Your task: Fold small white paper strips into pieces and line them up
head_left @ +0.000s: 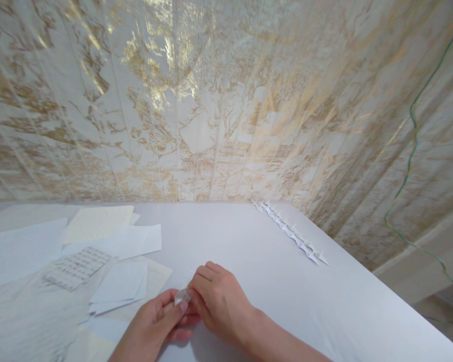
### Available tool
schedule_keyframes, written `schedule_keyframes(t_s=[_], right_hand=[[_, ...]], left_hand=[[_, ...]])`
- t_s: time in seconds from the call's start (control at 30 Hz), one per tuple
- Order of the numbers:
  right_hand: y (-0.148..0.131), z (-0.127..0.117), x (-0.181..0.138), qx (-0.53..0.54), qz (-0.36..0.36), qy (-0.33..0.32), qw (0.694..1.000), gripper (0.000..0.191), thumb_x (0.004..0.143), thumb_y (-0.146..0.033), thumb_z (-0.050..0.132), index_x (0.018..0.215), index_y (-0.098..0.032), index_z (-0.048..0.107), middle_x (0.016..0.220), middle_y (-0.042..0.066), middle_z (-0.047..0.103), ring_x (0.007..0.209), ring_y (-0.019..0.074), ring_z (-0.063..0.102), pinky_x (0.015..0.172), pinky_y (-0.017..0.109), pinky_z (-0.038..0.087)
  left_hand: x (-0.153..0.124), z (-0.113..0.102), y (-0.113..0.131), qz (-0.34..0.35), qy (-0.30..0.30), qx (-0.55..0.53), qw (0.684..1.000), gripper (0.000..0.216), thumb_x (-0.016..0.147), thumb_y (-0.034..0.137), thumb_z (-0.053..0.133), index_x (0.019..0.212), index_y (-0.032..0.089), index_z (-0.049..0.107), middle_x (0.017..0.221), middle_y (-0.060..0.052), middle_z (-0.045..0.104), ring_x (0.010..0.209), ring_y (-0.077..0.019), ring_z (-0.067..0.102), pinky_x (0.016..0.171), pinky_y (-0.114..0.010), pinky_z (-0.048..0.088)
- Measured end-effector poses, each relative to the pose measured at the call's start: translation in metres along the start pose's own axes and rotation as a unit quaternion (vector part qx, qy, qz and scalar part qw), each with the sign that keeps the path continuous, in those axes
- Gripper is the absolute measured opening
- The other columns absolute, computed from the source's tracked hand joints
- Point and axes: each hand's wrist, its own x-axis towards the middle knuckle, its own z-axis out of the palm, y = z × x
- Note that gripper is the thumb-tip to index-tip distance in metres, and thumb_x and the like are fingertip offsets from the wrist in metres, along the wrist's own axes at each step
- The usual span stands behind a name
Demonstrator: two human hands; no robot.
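My left hand (pixel 156 324) and my right hand (pixel 219 301) meet low in the middle of the view, over a white table (pixel 226 236). Between their fingertips sits a small folded piece of white paper (pixel 181 297). The left thumb and forefinger pinch it from the left. The right hand's fingers curl over it from the right, knuckles up. Most of the paper is hidden by the fingers.
Loose white and cream paper sheets (pixel 109 241) lie scattered at the left, with a printed transparent sheet (pixel 77 268) among them. A row of several small folded white paper pieces (pixel 290 232) runs along the table's right edge. A gold-veined wall stands behind; a green cable (pixel 413 151) hangs at right.
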Motion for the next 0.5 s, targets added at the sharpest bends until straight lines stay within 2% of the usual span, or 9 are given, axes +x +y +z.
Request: schedule_keyframes(t_s=[0.1, 0.2, 0.33, 0.5], right_hand=[[-0.004, -0.003, 0.000, 0.015, 0.008, 0.002, 1.000, 0.006, 0.086, -0.013, 0.058, 0.084, -0.018, 0.060, 0.080, 0.004, 0.065, 0.072, 0.0188, 0.055, 0.068, 0.030, 0.042], [-0.006, -0.002, 0.001, 0.046, 0.009, 0.007, 0.999, 0.011, 0.085, -0.016, 0.060, 0.096, -0.018, 0.061, 0.084, 0.004, 0.068, 0.075, 0.0193, 0.058, 0.070, 0.030, 0.043], [-0.004, 0.005, -0.001, 0.053, 0.001, -0.009, 0.999, 0.006, 0.087, -0.014, 0.059, 0.085, -0.019, 0.062, 0.075, 0.002, 0.066, 0.069, 0.0173, 0.057, 0.067, 0.027, 0.042], [0.000, 0.007, -0.004, 0.120, -0.010, 0.005, 0.993, 0.017, 0.079, -0.005, 0.055, 0.080, -0.020, 0.064, 0.069, 0.000, 0.060, 0.064, 0.0150, 0.054, 0.062, 0.023, 0.042]], left_hand=[[-0.001, 0.002, -0.003, 0.016, -0.010, 0.001, 1.000, 0.050, 0.056, 0.061, 0.087, 0.074, 0.018, 0.071, 0.064, -0.002, 0.073, 0.066, -0.0200, 0.070, 0.055, -0.024, 0.051], [-0.002, 0.007, -0.006, 0.069, -0.002, 0.007, 0.998, 0.044, 0.064, 0.059, 0.083, 0.075, 0.018, 0.069, 0.060, 0.000, 0.071, 0.058, -0.0173, 0.065, 0.054, -0.024, 0.048], [-0.003, 0.010, -0.008, 0.092, -0.020, 0.039, 0.995, 0.033, 0.072, 0.048, 0.079, 0.076, 0.016, 0.071, 0.063, -0.002, 0.072, 0.059, -0.0159, 0.063, 0.051, -0.021, 0.042], [-0.004, 0.008, -0.003, 0.080, -0.024, 0.050, 0.995, 0.028, 0.071, 0.043, 0.077, 0.077, 0.016, 0.072, 0.064, -0.003, 0.073, 0.059, -0.0165, 0.065, 0.052, -0.021, 0.045]])
